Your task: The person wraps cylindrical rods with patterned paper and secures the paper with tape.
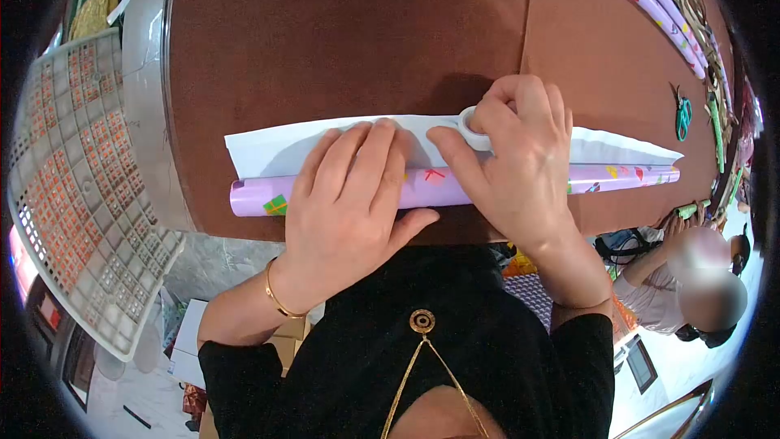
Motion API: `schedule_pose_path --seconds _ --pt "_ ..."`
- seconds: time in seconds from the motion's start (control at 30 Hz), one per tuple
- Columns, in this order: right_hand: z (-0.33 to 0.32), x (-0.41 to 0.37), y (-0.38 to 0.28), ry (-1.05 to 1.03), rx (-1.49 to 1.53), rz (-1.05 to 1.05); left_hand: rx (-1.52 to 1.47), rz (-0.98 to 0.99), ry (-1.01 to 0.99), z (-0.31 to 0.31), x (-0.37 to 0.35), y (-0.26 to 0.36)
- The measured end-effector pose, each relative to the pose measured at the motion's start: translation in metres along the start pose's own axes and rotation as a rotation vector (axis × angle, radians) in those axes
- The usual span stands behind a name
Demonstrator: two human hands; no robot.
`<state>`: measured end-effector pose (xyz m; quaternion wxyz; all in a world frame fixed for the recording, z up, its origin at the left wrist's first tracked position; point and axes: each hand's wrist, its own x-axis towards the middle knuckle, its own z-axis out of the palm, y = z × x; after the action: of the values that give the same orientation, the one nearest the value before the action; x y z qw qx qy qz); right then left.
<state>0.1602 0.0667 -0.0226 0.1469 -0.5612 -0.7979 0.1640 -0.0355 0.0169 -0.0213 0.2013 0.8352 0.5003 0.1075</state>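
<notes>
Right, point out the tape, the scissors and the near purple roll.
Tape [479,142]: head view, lower rim of the white ring.
Scissors [682,107]: head view, teal handles.
Near purple roll [431,187]: head view, printed side near its middle.

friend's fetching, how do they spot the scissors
On the brown table, follow the lilac roll along the near edge to its right end. Just above in the picture lie the scissors, with teal looped handles, unlike the green strip beside them.
</notes>
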Motion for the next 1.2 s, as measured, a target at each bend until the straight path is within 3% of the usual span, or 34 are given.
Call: schedule_pose_path --seconds 0.17,0.27,0.5,0.77,1.2 --pt "-0.008 -0.002 0.004 -0.031 0.057 -0.023 -0.024 -0.072 0.025 0.004 0.009 0.012" --pt "-0.005 0.0 -0.003 -0.049 0.037 -0.023 -0.038 0.026 0.067 0.008 0.012 0.008" --pt "-0.034 -0.003 0.007 -0.087 -0.012 -0.003 0.037 0.013 0.017 0.006 0.009 0.006" --pt "-0.066 -0.016 0.031 -0.073 -0.105 0.171 0.096 0.028 0.009 0.006 0.005 0.003" --pt "-0.053 -0.021 0.05 -0.022 -0.226 0.201 0.118 0.025 0.006 0.007 0.005 0.003"
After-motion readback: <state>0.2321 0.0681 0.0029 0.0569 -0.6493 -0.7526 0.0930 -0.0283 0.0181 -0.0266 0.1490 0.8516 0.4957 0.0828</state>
